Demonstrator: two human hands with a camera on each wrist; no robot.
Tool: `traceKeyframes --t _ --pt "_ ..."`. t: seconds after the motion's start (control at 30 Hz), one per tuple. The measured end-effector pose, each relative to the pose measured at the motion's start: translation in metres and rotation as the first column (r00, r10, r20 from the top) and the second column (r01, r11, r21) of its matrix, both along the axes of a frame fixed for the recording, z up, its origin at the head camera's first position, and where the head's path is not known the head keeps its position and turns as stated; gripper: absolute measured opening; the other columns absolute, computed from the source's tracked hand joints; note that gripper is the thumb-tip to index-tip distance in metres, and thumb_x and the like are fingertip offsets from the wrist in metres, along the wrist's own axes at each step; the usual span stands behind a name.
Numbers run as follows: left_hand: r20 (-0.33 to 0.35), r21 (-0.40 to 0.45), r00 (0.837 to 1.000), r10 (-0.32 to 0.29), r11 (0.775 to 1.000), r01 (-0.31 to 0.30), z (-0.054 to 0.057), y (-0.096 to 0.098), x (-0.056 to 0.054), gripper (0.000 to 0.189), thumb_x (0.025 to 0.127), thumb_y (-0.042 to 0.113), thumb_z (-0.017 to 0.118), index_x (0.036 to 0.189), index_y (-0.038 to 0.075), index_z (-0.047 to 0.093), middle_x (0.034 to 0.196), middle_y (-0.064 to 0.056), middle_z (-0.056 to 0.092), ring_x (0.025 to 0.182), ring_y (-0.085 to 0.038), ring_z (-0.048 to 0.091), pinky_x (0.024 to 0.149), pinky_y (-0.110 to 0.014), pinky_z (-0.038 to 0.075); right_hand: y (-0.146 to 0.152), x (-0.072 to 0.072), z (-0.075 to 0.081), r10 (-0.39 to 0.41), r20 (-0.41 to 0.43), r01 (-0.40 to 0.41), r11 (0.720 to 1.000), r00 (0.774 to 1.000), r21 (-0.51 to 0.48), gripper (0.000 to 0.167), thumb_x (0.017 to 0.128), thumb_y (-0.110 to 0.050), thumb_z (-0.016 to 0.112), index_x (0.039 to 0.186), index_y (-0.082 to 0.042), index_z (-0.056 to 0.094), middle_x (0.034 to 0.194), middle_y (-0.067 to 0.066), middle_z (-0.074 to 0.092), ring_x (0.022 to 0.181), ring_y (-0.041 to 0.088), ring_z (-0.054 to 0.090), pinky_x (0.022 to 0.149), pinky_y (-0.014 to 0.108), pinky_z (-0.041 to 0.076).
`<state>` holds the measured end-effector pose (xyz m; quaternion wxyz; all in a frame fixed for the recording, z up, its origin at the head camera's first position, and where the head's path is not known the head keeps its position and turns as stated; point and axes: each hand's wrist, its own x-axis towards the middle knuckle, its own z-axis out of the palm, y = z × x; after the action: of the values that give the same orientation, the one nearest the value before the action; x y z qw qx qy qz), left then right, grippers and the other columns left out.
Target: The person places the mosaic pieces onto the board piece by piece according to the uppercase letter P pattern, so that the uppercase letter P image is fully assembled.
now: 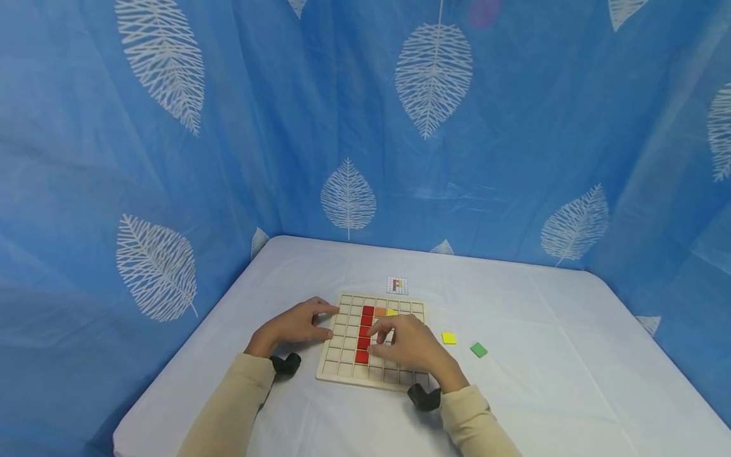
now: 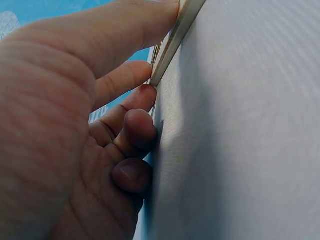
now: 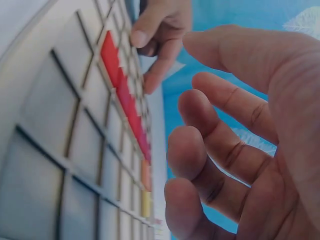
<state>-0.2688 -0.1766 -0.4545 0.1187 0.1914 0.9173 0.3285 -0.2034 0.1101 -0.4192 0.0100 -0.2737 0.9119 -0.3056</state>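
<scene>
A wooden grid board lies on the white-covered table. Several red tiles form a column in its cells, with an orange tile and a yellow tile to the right of the column's far end. My left hand rests its thumb and index fingertips against the board's left edge; its other fingers are loosely bent. Over the board, just right of the red column, my right hand hovers. In the right wrist view its thumb and bent fingers stand apart with nothing between them. This hand hides some cells in the head view.
To the right of the board lie a loose yellow tile and a green tile. A small pattern card lies beyond the board's far edge. Blue curtains with white leaf prints hang behind and beside the table.
</scene>
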Motion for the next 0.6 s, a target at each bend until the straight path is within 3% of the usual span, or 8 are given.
traceKeyframes --t 0.33,0.6 --pt "0.011 0.008 1.0 0.004 1.0 -0.005 0.004 0.001 0.0 0.058 0.083 0.033 0.081 0.137 0.025 0.063 0.126 0.001 0.057 0.099 -0.017 0.05 0.086 -0.035 0.046 0.012 0.012 0.035 -0.044 -0.077 0.043 0.999 0.996 -0.02 0.02 0.085 -0.029 0.079 0.104 -0.026 0.075 0.08 -0.02 0.064 0.062 0.005 0.054 0.055 0.025 0.045" --pt "0.0 0.005 1.0 -0.001 1.0 0.001 0.003 0.001 0.001 0.058 0.083 0.031 0.081 0.138 0.023 0.063 0.126 0.0 0.057 0.097 -0.017 0.05 0.082 -0.034 0.045 0.027 0.016 0.052 -0.051 -0.123 0.043 0.997 0.991 -0.07 0.02 0.086 -0.026 0.078 0.106 -0.029 0.075 0.083 -0.015 0.065 0.058 0.004 0.052 0.052 0.024 0.043"
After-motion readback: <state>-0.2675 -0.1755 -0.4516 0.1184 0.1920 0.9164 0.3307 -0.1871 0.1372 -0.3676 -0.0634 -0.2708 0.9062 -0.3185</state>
